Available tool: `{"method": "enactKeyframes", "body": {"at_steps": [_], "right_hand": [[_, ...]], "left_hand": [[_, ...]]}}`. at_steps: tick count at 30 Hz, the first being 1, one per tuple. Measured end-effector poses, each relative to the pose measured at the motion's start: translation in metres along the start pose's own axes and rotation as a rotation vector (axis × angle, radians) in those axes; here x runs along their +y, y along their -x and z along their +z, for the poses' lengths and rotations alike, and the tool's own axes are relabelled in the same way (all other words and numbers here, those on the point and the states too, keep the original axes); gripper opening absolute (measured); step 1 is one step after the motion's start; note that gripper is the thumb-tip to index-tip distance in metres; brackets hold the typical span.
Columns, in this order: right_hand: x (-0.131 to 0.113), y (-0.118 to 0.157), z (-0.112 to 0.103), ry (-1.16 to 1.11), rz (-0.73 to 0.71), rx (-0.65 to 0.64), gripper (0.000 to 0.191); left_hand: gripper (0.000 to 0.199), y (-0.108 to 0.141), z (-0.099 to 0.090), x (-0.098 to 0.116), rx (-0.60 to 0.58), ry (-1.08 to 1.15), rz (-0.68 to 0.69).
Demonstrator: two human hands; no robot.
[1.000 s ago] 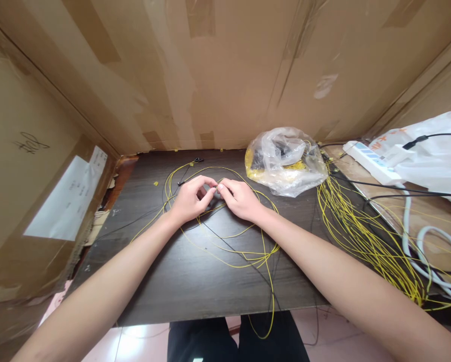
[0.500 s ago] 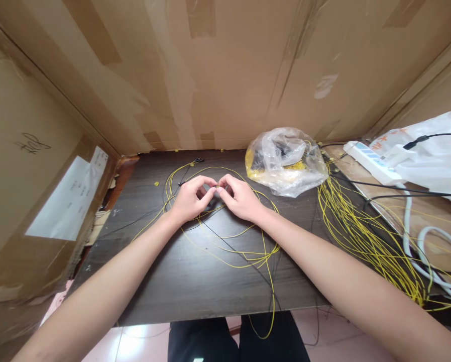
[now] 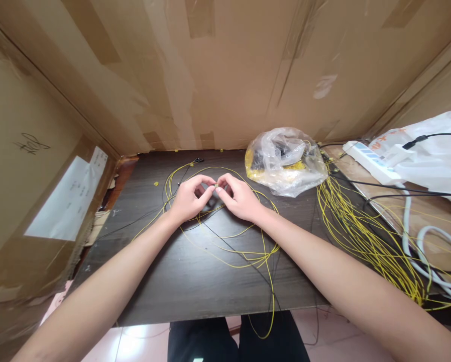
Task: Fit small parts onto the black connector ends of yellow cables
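Note:
My left hand [image 3: 191, 197] and my right hand [image 3: 238, 198] meet fingertip to fingertip above the dark table [image 3: 165, 286]. Thumb and forefinger of each are pinched on a tiny yellowish piece [image 3: 216, 186] between them, too small to name. Loose loops of thin yellow wire [image 3: 244, 252] lie beneath and around both hands, some trailing over the front edge. A thin black wire [image 3: 229, 245] crosses the loops. Small black ends [image 3: 198, 160] of the wires rest beyond my left hand.
A clear plastic bag [image 3: 286, 161] with yellow and black contents sits at the back right. Beside it hangs a bundle of yellow wires [image 3: 361, 241]. Farther right are a white power strip [image 3: 374, 163] and its cord. Cardboard walls [image 3: 229, 75] stand behind and at the sides.
Both hands stay nearly in place, still pinching. The yellowish piece between the fingertips shows slightly more now. Otherwise the wires and bag look the same.

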State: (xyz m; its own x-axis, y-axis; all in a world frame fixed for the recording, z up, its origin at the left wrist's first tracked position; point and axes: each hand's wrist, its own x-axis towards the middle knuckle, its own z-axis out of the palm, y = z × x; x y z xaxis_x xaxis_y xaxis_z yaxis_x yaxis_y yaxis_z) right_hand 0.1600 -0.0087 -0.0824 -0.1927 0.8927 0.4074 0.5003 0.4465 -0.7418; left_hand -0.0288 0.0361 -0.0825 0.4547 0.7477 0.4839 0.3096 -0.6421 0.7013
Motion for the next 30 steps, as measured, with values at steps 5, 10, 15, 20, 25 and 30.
{"method": "enactKeyframes", "body": {"at_steps": [5,10,15,20,25,30], "right_hand": [[0.0003,-0.0004,0.0001,0.046,-0.019,-0.002,0.019],[0.0015,-0.0012,0.0003,0.070,-0.011,-0.044,0.031],[0.0007,-0.0012,0.0006,0.060,-0.008,-0.022,0.027],[0.0007,-0.0001,0.0012,0.009,-0.006,0.016,0.011],[0.0010,-0.0004,0.0007,0.015,-0.012,0.004,0.012],[-0.0001,-0.0006,-0.0010,0.023,-0.001,-0.024,0.014]], "left_hand": [[0.017,0.0003,-0.0002,0.0003,-0.012,-0.004,0.003],[0.014,0.0009,-0.0007,0.0037,-0.011,-0.080,0.084],[0.014,0.0003,-0.0004,0.0029,-0.004,-0.066,0.065],[0.015,-0.0003,-0.0005,0.0015,-0.001,-0.013,0.020],[0.013,0.0000,-0.0006,0.0025,0.000,-0.049,0.061],[0.012,0.0001,-0.0005,0.0015,0.005,-0.097,0.100]]}}
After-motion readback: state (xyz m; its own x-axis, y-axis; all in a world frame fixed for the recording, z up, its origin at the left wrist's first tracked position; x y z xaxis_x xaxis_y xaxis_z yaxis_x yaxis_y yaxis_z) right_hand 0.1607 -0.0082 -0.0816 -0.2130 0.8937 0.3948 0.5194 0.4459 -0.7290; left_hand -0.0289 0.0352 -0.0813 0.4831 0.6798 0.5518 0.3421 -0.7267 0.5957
